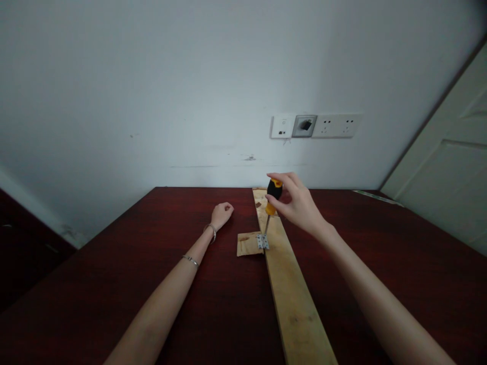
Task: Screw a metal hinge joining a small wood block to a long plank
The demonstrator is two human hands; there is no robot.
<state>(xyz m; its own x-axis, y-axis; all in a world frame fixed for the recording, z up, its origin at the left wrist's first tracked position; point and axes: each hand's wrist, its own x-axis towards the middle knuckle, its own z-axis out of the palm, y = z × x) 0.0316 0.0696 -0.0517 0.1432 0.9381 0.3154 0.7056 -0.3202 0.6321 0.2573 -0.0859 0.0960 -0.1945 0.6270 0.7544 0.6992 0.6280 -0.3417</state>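
Observation:
Between thumb and fingers, my right hand [299, 200] grips a screwdriver [274, 190] by its black and yellow handle. The shaft points down, and its tip meets the upper part of a silver metal hinge [263, 242]. One leaf of that hinge lies on a long wooden board [289, 274], the other on a small square piece of wood [247, 244] against the board's left side. My left hand [221, 215] rests on the table left of the board, fingers curled in. Whether anything is inside those fingers cannot be seen.
The dark red table [213, 314] meets a white wall [171, 101] at its far edge. Sockets and switches [337, 125] sit on the wall above. A thin, pale printed strip [378, 197] lies at the far right edge, near a white panelled door [449, 162].

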